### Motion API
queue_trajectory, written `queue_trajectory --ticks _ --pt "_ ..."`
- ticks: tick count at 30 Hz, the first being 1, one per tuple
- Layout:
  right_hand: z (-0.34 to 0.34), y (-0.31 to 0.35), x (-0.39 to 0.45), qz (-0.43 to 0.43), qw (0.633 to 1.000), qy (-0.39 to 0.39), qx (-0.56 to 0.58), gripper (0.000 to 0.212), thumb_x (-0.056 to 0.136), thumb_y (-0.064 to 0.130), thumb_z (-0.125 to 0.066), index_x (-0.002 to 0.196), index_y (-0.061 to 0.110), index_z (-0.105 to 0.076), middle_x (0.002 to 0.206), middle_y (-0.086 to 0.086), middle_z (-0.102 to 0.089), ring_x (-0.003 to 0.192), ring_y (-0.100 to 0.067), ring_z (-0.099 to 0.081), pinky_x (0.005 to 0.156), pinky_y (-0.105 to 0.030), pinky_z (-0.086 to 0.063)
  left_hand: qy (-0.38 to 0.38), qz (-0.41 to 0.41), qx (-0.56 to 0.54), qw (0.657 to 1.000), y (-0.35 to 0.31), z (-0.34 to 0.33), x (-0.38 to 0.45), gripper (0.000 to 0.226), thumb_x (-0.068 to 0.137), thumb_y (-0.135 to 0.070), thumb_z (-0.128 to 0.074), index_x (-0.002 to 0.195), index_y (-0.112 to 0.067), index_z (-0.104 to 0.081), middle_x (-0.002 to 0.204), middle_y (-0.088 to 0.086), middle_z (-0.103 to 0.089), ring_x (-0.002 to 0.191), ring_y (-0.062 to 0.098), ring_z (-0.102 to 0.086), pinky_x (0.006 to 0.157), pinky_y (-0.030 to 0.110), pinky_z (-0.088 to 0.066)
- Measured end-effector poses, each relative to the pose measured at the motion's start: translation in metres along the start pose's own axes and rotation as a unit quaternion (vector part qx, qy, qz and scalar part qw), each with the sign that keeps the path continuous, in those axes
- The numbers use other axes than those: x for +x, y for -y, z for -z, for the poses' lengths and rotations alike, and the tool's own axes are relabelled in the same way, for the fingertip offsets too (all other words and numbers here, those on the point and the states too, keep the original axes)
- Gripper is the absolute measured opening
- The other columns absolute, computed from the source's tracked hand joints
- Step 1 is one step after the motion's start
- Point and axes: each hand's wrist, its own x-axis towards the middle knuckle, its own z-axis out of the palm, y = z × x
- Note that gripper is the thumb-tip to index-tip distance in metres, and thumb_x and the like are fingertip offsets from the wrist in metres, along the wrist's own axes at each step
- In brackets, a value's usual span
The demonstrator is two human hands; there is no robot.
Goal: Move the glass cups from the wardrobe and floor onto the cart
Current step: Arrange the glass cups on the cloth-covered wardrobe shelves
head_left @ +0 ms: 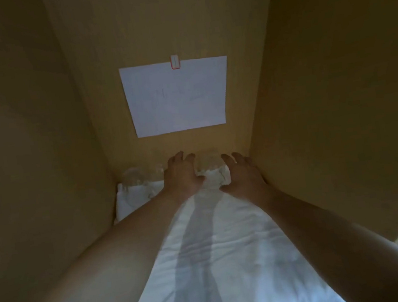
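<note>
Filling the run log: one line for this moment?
stage: reach | left hand: open | right hand: open | target: glass cup, wardrobe back | held: nothing

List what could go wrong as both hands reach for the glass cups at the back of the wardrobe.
1. The left hand and right hand close in on one clear glass cup; it is hard to see in the dim light, so a grip may miss.
2. The cups stand on rumpled white cloth, so they may tip.
3. The left forearm passes close to the cups on the left and could knock them.
</note>
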Motion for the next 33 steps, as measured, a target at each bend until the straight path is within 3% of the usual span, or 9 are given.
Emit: queue_trajectory --ticks 12,20,23,33 --pt "0.043 -0.008 -0.102 0.028 0.999 -0.026 0.015 0.09 0.084 0.052 -0.071 0.157 0.031 -0.023 0.161 -0.005 -0.026 0.144 -0.035 -0.028 0.11 -0.044 -0.036 -0.05 -0.007 0.014 0.999 -0.057 0.039 -0.106 0.07 0.085 -0.047 -0.071 0.144 -0.019 -0.049 0.144 0.01 -0.047 0.134 0.036 -0.041 0.105 0.045 -0.045" --pt "0.054 -0.043 -0.185 0.071 0.997 -0.011 0.03 0.09 0.085 0.052 -0.069 0.158 0.028 -0.022 0.16 -0.006 -0.029 0.143 -0.036 -0.028 0.113 -0.048 -0.036 -0.028 0.072 0.05 0.996 -0.094 0.024 -0.21 0.076 0.089 -0.056 -0.065 0.153 -0.026 -0.037 0.161 0.008 -0.031 0.147 0.033 -0.026 0.112 0.05 -0.037" --pt "0.054 -0.044 -0.214 0.077 0.996 -0.004 0.036 0.089 0.087 0.051 -0.069 0.158 0.029 -0.021 0.161 -0.005 -0.028 0.143 -0.035 -0.029 0.112 -0.047 -0.037 -0.037 0.078 0.072 0.994 -0.097 0.029 -0.241 0.074 0.089 -0.057 -0.064 0.151 -0.025 -0.039 0.158 0.007 -0.033 0.146 0.033 -0.027 0.11 0.049 -0.038" --pt "0.039 0.034 -0.288 0.15 0.985 0.026 0.08 0.086 0.089 0.046 -0.069 0.158 0.029 -0.021 0.158 -0.007 -0.03 0.142 -0.035 -0.03 0.11 -0.05 -0.04 -0.064 0.122 0.095 0.986 -0.071 0.054 -0.365 0.066 0.09 -0.052 -0.064 0.146 -0.024 -0.042 0.146 0.004 -0.041 0.137 0.03 -0.035 0.103 0.044 -0.042"
